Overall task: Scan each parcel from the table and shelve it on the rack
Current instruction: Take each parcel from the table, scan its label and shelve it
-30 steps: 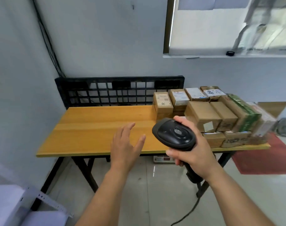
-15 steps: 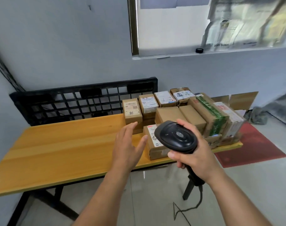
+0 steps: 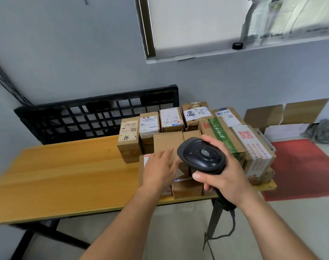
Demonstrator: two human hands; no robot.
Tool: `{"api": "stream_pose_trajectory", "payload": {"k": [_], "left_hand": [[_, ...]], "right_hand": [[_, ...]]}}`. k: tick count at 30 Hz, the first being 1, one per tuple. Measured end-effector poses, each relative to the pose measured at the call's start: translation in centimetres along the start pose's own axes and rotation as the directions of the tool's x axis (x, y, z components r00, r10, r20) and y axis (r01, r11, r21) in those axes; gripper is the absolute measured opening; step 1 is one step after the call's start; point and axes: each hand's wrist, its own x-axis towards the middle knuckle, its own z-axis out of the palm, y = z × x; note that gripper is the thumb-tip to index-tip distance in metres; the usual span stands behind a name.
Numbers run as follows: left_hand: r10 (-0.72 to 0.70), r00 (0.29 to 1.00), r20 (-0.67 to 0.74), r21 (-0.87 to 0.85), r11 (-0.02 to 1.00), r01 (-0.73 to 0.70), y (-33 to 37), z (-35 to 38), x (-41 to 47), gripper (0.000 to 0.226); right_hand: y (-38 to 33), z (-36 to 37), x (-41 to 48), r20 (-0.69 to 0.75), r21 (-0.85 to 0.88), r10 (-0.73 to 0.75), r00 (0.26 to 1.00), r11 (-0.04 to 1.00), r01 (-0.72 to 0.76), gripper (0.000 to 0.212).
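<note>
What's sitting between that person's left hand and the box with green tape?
In the head view, the black scanner, held in the right hand, fills that gap; a plain brown box lies beyond it.

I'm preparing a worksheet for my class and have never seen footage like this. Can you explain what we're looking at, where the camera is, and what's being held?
There is no machine: these are a person's bare hands, filmed by a camera worn on the head, looking forward and down. The right hand grips a black barcode scanner. The left hand is open, stretched over a front parcel. Cardboard parcels crowd the right end of a wooden table.
</note>
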Motion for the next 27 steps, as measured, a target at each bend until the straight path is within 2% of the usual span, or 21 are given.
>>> {"api": "stream_pose_trajectory", "payload": {"k": [5,9,13,19,20,22,23,24,27], "left_hand": [[-0.185,0.982,-0.045,0.118,0.975,0.189,0.4,0.3,0.5,0.065],[-0.361,0.932,-0.04,0.076,0.929,0.363,-0.7,-0.6,0.8,0.079],[-0.393,0.918,-0.053,-0.025,0.92,0.392,-2.2,-1.2,1.0,0.066],[-0.401,0.916,0.014,-0.224,0.892,0.394,-4.4,-2.0,0.8,0.072],[-0.43,0.901,0.053,-0.328,0.845,0.422,-4.5,-2.3,0.8,0.074],[-0.483,0.854,0.195,-0.559,0.661,0.502,-5.0,-2.7,0.8,0.075],[-0.484,0.829,0.281,-0.621,0.567,0.542,-5.3,-2.8,0.8,0.074],[-0.479,0.807,0.345,-0.635,0.515,0.577,-5.6,-3.1,0.7,0.077],[-0.435,0.801,0.411,-0.617,0.513,0.596,-6.8,-3.4,0.7,0.089]], "right_hand": [[1.2,-2.2,1.1,0.031,0.047,-0.005,0.999,0.999,0.004,0.086],[1.4,-2.5,1.7,0.056,0.081,-0.021,0.998,0.997,0.016,0.084],[1.6,-2.4,2.0,0.063,0.095,-0.025,0.998,0.995,0.019,0.084],[1.0,-1.6,1.9,0.069,0.084,-0.023,0.997,0.996,0.017,0.085],[0.9,-1.4,1.9,0.071,0.083,-0.025,0.997,0.996,0.019,0.085],[0.6,-1.1,1.9,0.073,0.081,-0.034,0.997,0.996,0.028,0.084],[0.5,-0.9,1.8,0.074,0.079,-0.035,0.997,0.996,0.029,0.083],[0.4,-0.7,1.8,0.074,0.078,-0.035,0.997,0.997,0.029,0.083],[0.1,-0.1,1.6,0.084,0.065,-0.034,0.996,0.997,0.028,0.082]]}}
